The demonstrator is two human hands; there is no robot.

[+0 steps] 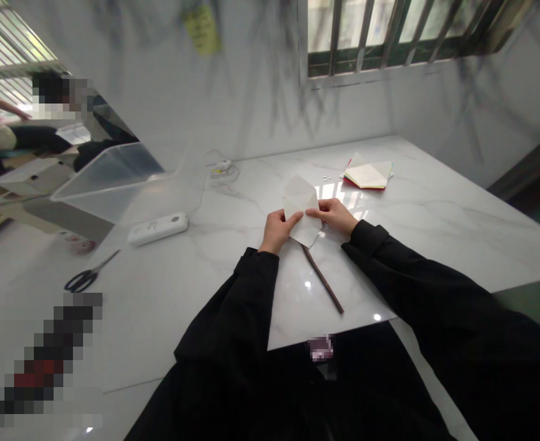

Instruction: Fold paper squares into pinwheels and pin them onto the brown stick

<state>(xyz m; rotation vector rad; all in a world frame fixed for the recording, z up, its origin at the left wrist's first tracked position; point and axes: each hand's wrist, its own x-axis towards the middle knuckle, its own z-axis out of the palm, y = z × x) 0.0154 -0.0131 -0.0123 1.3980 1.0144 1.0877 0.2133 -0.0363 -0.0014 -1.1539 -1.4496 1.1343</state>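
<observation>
Both hands grip a small white envelope point(300, 195) above the marble-patterned table point(246, 294), its pointed flap raised at the far side. My left hand point(279, 231) pinches its left edge, thumb lying across the front. On the opposite edge, my right hand point(336, 214) is closed with its thumb near the middle. Fingers behind the paper are hidden. Below the envelope, a thin dark brown stick point(325, 280) lies on the table and points towards me; its far end is covered by the paper.
A stack of white and coloured paper point(367, 173) lies at the back right. To the left are a white oblong device point(158, 229), black-handled scissors point(90, 274) and a clear plastic bin point(108, 174). A small white plug with cable point(224, 165) sits by the wall. Other people sit far left.
</observation>
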